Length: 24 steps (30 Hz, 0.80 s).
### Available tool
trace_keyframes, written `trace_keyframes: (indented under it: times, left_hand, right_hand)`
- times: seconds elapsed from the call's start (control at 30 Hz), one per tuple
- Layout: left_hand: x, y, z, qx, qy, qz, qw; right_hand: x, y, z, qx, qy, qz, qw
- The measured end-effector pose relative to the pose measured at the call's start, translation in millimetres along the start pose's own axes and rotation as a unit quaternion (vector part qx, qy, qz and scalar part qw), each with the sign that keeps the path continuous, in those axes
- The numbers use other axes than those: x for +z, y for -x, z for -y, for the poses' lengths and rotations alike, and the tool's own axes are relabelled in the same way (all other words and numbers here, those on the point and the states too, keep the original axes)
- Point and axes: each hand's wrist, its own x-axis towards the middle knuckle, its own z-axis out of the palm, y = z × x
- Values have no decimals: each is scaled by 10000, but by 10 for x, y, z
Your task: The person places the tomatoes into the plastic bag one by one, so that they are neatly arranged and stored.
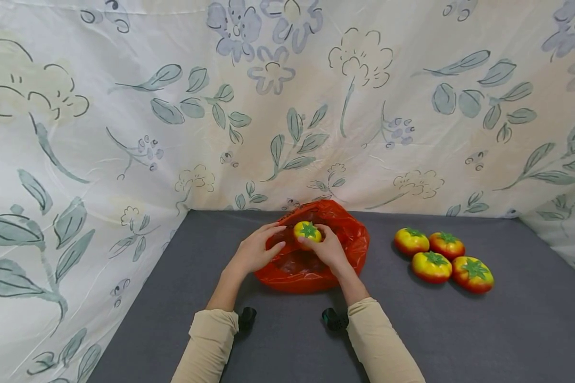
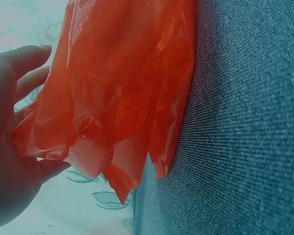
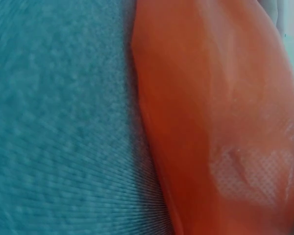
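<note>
A red plastic bag (image 1: pixel 287 284) stands on the dark grey table with its mouth spread open. My right hand (image 1: pixel 329 249) pinches a yellow-and-red toy tomato (image 1: pixel 304 232) with a green star-shaped top, over the bag's opening. At the left rim, my left hand (image 1: pixel 256 250) has its fingers spread and relaxed, near the tomato but apart from it. The left wrist view shows this hand (image 2: pixel 12 127) beside the crumpled bag wall (image 2: pixel 112 98). In the right wrist view the bag's side (image 3: pixel 196 107) fills much of the picture, and the tomato is hidden.
Several more yellow-and-red tomatoes (image 1: pixel 431 267) sit in a cluster on the table (image 1: pixel 522 319), right of the bag. A flower-printed cloth (image 1: pixel 278 133) hangs behind the table and along its sides. Dark wrist devices (image 1: pixel 334 319) show by both sleeves.
</note>
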Motion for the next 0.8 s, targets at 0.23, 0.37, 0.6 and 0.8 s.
trace_keyframes:
  times: [0.23, 0.37, 0.6, 0.8]
  left_hand:
    - [-1, 3, -7, -5, -35, 27, 10000]
    - [-4, 5, -16, -31, -50, 35, 10000]
    - [-13, 0, -29, -6, 3, 77, 10000]
    - [-15, 3, -36, -35, -25, 108, 9999]
  right_hand:
    - [28, 2, -16, -94, -39, 38, 9999]
    - [45, -1, -31, -136, -84, 70, 9998]
    - [63, -3, -40, -196, -87, 106, 9997]
    - [85, -8, -48, -122, 31, 147, 9998]
